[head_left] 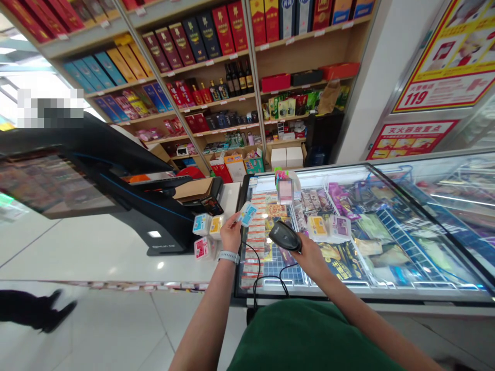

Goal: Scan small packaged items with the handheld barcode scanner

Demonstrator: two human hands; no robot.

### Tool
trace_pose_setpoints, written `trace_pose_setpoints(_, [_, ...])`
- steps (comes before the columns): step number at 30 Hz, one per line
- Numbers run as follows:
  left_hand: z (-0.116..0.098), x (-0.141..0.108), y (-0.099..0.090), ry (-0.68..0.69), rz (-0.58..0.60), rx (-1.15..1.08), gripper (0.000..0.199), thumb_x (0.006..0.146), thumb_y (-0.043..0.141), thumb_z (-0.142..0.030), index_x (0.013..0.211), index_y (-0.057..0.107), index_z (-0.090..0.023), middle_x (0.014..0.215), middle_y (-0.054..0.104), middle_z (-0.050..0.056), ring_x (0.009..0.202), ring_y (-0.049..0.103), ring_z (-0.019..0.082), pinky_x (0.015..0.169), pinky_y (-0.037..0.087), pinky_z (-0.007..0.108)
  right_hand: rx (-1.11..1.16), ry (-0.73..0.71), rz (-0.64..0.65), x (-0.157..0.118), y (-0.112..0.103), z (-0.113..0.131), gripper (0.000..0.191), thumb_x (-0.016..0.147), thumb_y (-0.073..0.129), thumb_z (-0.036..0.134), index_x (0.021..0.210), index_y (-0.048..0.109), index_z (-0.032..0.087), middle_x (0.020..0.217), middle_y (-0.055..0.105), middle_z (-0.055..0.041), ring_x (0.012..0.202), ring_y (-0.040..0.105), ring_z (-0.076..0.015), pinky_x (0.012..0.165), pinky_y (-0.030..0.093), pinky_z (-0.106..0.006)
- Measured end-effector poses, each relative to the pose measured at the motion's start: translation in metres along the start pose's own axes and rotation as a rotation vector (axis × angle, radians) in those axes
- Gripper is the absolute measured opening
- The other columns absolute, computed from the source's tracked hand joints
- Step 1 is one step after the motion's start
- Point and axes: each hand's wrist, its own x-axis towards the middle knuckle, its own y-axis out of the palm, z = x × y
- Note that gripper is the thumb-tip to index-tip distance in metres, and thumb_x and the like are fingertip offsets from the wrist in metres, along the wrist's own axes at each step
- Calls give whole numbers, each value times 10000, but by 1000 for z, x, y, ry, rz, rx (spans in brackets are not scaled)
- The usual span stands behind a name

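My left hand point(231, 233) grips a small plastic tub with a blue-and-white label point(247, 214), held above the left edge of the glass-topped freezer. In my right hand point(309, 255) is a black barcode scanner point(285, 236), its head pointing left toward that tub. A black cable point(258, 265) loops below the scanner. Beside my left hand, on the white counter, sit similar tubs with a blue label point(201, 223), a yellow label point(216, 225) and a red label point(202, 248). A yellow-labelled tub point(317, 226) and a purple-labelled tub point(341, 227) rest on the freezer glass to the right.
A black checkout terminal point(162, 221) stands on the counter point(96, 257) at left, near an open cardboard box point(195, 190). The freezer point(390, 242) holds packaged goods in wire baskets. Stocked shelves point(216, 62) line the back. A person's legs point(31, 309) show at lower left.
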Motion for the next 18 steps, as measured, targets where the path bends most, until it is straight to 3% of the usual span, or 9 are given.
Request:
trace_pose_setpoints(10, [10,5,0,-14,7,15,345,769,629,-170,1110,683,-163,1063,708,94,871,673,185,859,535,351,-12,0,-1,3,-1,-1,302,731,570,166,1031,597,190,897,682,-58,855,630,-232,706,422,-284])
trace_pose_setpoints(18, [12,5,3,-11,1,-7,342,769,629,-176,1106,688,-170,1069,706,87,894,667,179,874,525,348,-22,14,3,5,-1,-2,285,732,567,170,1015,600,186,889,681,-64,849,622,-234,711,418,-291])
